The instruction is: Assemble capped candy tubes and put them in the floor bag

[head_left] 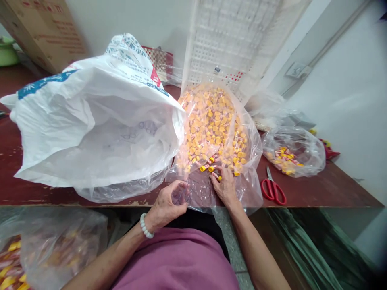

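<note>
A clear plastic bag lies open on the dark red table, filled with several small yellow-capped pieces. My right hand rests at the bag's near mouth, fingers curled round one or two of the yellow-capped pieces. My left hand, with a white bead bracelet on the wrist, is closed at the table's front edge on several small clear tubes. A big white sack with a clear liner lies open to the left and holds more clear tubes.
Red-handled scissors lie right of the bag. A smaller clear bag with a few yellow pieces sits at the right. A white plastic crate leans against the wall behind. A cardboard box stands far left. Another bag sits below left.
</note>
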`<state>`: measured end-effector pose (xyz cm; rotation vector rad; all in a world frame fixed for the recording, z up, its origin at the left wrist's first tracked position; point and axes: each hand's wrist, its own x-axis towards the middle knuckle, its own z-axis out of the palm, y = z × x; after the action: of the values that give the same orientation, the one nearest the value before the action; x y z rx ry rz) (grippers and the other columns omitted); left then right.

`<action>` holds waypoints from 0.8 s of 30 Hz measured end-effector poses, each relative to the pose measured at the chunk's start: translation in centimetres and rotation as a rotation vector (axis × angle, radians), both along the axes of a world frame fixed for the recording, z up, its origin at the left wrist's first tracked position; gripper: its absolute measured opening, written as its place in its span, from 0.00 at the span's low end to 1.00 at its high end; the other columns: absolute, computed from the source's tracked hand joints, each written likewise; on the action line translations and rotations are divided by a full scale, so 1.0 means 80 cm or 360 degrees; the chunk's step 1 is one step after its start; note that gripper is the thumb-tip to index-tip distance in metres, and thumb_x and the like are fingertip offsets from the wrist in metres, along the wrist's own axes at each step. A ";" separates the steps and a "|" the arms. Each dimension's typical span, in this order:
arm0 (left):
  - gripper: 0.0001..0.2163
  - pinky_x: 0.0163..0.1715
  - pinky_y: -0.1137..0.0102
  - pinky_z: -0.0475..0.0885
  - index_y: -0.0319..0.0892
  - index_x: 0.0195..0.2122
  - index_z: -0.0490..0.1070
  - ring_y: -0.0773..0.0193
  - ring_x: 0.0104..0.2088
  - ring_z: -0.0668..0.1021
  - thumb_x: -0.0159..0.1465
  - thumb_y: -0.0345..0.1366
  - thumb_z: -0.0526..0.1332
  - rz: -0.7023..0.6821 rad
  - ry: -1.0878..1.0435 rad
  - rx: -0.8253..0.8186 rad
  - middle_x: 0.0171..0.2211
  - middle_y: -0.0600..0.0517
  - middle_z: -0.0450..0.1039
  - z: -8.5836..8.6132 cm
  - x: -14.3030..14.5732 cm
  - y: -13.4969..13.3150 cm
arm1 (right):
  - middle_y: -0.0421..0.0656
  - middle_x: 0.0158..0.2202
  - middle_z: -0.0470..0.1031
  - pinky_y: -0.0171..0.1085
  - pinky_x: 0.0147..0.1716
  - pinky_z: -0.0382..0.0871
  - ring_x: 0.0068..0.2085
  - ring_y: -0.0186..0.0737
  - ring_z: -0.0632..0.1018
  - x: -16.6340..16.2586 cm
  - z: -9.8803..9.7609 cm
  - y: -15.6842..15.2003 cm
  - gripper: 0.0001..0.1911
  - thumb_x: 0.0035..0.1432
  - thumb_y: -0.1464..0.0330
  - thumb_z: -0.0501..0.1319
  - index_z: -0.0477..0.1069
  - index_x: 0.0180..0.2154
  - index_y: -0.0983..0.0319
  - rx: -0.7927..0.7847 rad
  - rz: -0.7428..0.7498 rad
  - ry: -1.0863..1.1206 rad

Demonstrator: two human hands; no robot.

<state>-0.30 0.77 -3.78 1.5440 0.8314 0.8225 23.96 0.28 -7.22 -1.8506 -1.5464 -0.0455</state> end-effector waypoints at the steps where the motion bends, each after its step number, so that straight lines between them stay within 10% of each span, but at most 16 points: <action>1: 0.18 0.38 0.71 0.71 0.41 0.43 0.70 0.63 0.36 0.76 0.50 0.24 0.62 0.0006 -0.0012 -0.0007 0.36 0.51 0.75 -0.001 0.000 0.000 | 0.50 0.40 0.70 0.50 0.47 0.63 0.44 0.48 0.69 0.000 0.000 -0.002 0.14 0.55 0.65 0.57 0.68 0.43 0.63 -0.0022 -0.0015 0.0021; 9: 0.18 0.38 0.72 0.71 0.40 0.44 0.69 0.63 0.36 0.76 0.50 0.25 0.62 0.0019 0.0022 0.0088 0.37 0.50 0.75 0.002 0.001 -0.002 | 0.45 0.33 0.73 0.41 0.37 0.67 0.33 0.40 0.73 -0.025 0.030 -0.022 0.11 0.61 0.62 0.53 0.68 0.37 0.62 -0.0162 0.0167 0.0376; 18: 0.20 0.38 0.70 0.70 0.37 0.45 0.68 0.63 0.37 0.75 0.50 0.24 0.59 -0.0100 0.0330 0.0279 0.38 0.50 0.74 0.017 0.002 -0.006 | 0.41 0.35 0.70 0.35 0.38 0.67 0.38 0.35 0.72 -0.082 0.102 -0.050 0.05 0.61 0.68 0.58 0.72 0.37 0.58 -0.0070 0.0922 0.0522; 24: 0.18 0.35 0.72 0.68 0.37 0.45 0.67 0.66 0.33 0.73 0.51 0.26 0.61 -0.0154 0.0154 0.0142 0.36 0.51 0.72 0.010 0.003 -0.007 | 0.45 0.47 0.67 0.34 0.30 0.68 0.32 0.31 0.71 -0.080 0.105 -0.053 0.19 0.58 0.68 0.60 0.62 0.51 0.58 -0.0068 0.0746 0.0578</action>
<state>-0.07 0.21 -2.95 1.7002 0.7919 0.7274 17.52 -3.94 1.16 -1.3870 -1.6781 0.5133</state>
